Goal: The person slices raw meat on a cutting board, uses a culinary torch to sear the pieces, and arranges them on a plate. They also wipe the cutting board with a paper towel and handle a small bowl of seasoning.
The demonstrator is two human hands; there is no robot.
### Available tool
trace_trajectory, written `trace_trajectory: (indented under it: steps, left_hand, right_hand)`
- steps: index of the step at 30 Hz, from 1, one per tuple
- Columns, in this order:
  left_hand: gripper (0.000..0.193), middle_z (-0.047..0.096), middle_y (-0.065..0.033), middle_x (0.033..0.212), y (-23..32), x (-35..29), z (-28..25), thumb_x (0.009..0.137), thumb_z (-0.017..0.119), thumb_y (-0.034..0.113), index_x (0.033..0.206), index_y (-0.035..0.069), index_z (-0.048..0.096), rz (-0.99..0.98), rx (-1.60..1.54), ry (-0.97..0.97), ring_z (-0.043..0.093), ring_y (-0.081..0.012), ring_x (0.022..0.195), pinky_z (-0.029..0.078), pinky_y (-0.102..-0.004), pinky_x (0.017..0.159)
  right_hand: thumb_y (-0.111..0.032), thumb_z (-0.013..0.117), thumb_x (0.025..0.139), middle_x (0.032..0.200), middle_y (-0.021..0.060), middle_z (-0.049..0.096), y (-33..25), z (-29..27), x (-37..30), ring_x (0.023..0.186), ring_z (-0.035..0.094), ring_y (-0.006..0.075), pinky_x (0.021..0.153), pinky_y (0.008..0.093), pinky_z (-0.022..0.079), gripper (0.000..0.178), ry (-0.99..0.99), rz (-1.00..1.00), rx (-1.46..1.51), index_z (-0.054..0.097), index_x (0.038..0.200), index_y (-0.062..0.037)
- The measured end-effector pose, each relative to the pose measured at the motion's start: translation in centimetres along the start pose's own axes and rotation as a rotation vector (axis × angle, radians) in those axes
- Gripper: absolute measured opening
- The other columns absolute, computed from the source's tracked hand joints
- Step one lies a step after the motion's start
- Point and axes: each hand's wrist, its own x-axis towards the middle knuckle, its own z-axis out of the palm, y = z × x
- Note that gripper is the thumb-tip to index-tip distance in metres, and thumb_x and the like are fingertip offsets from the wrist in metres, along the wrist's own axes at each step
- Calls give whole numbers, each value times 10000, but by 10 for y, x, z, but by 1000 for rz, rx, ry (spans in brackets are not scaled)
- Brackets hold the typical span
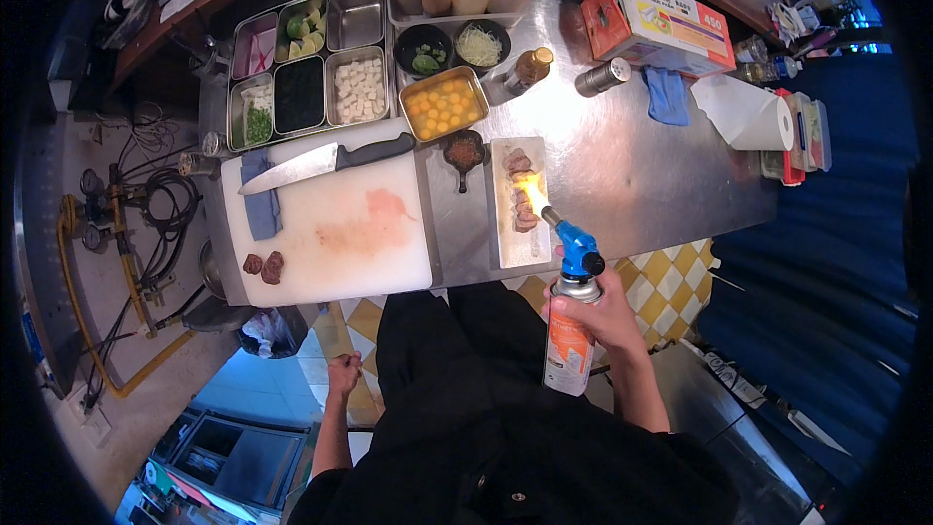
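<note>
My right hand [604,316] is wrapped round a kitchen blowtorch [573,326], a blue burner head on an orange and white gas can. From its nozzle a yellow flame reaches the sliced browned meat [526,219], which lies in a row on a long pale rectangular plate [510,251]. Low beside my body hangs my left hand [344,372], fingers curled into a loose fist with nothing seen in it. Left of the plate, a white cutting board [330,267] with reddish stains bears two small meat pieces [272,267] and a large knife [301,167] lying across a folded blue cloth [260,209].
Behind the board stand metal trays [354,87] of cut food and a tray of egg yolks [445,107]. A small black dish [464,151] of spice sits near the plate. Further right are a brown bottle [530,70], a cardboard box [661,24] and a paper roll [753,115].
</note>
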Motion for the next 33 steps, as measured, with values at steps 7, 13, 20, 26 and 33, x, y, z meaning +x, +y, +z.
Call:
trace_trajectory:
  steps: [7, 13, 20, 26, 33]
  left_hand:
    - [532, 729, -160, 714, -5, 1, 2, 1001, 649, 450, 834, -47, 735, 4, 49, -31, 734, -244, 651, 568, -386, 666]
    - [523, 725, -165, 708, -5, 1, 0, 1010, 634, 438, 838, -44, 738, -3, 50, -37, 736, -253, 655, 566, -391, 667]
    - [519, 727, -168, 708, -7, 7, -6, 1008, 632, 445, 850, -36, 745, 29, 83, -27, 736, -264, 656, 564, -399, 674]
    - [519, 713, -165, 675, -10, 10, -7, 1010, 628, 463, 847, -15, 751, 46, 83, -19, 736, -275, 658, 562, -404, 676]
    - [526, 698, -157, 641, -7, 10, -6, 1011, 626, 478, 840, -3, 752, 11, 73, -20, 733, -267, 647, 560, -398, 670]
  right_hand:
    - [-150, 926, 767, 1003, 69, 718, 10, -3, -7, 925, 696, 151, 857, 322, 555, 701, -24, -10, -3, 553, 1346, -15]
    - [-139, 930, 755, 1010, 70, 716, 21, -7, -20, 947, 693, 155, 879, 332, 551, 736, -3, 25, 46, 547, 1372, -22]
    - [-172, 935, 754, 1017, 64, 707, 10, -1, -23, 961, 689, 161, 890, 341, 549, 744, -20, 24, 48, 535, 1361, -17]
    - [-199, 936, 758, 1026, 60, 704, 18, -4, -24, 965, 688, 166, 898, 344, 548, 719, -31, 32, -14, 547, 1334, -16]
    - [-196, 942, 753, 1029, 57, 702, 25, -7, -28, 958, 690, 164, 884, 345, 553, 703, -13, 36, 22, 563, 1318, -18]
